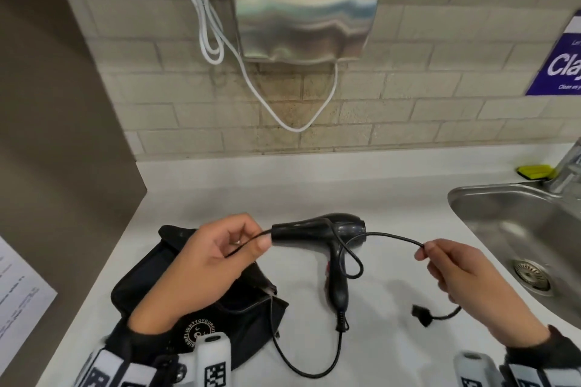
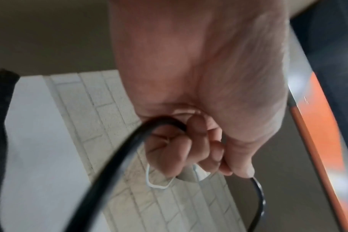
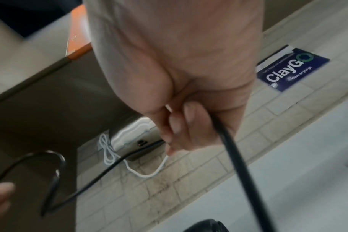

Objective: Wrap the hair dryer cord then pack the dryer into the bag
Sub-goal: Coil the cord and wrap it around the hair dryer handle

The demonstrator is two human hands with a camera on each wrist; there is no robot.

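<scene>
Counter (image 1: 393,198): both hands pinch cord (image 1: 393,234); plug (image 1: 419,314) head-only.

The hair dryer (image 1: 333,248) lies on the counter (image 1: 195,198), handle toward the person. The bag (image 1: 220,298) lies on the counter just left of it. The sink (image 1: 515,229) is set in the counter to the right. A hand dryer (image 1: 303,6) hangs on the wall (image 1: 408,88) behind.
</scene>
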